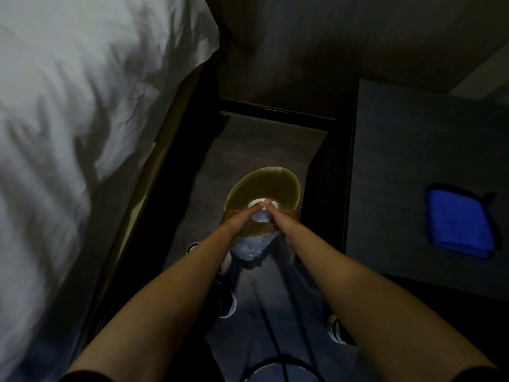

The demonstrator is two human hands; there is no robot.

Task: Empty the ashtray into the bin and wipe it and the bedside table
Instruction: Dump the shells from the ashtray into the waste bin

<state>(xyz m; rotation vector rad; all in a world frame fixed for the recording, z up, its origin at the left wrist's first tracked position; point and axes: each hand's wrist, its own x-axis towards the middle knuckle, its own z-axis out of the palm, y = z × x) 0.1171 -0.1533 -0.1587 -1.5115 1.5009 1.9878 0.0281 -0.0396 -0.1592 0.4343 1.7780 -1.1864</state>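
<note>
Held the white ashtray with both hands, left and right gripping its sides, over the bin at frame centre; blue cloth lay at right on the table.

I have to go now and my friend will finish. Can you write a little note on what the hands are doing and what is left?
Left hand and right hand: both hold the small white ashtray, tipped over the yellow-green bin on the floor between bed and bedside table.
Blue cloth: lies folded on the bedside table, untouched.
Done: ashtray brought to the bin; whether it is empty yet cannot be seen.
Left: finish tipping, wipe ashtray, wipe table.
</note>
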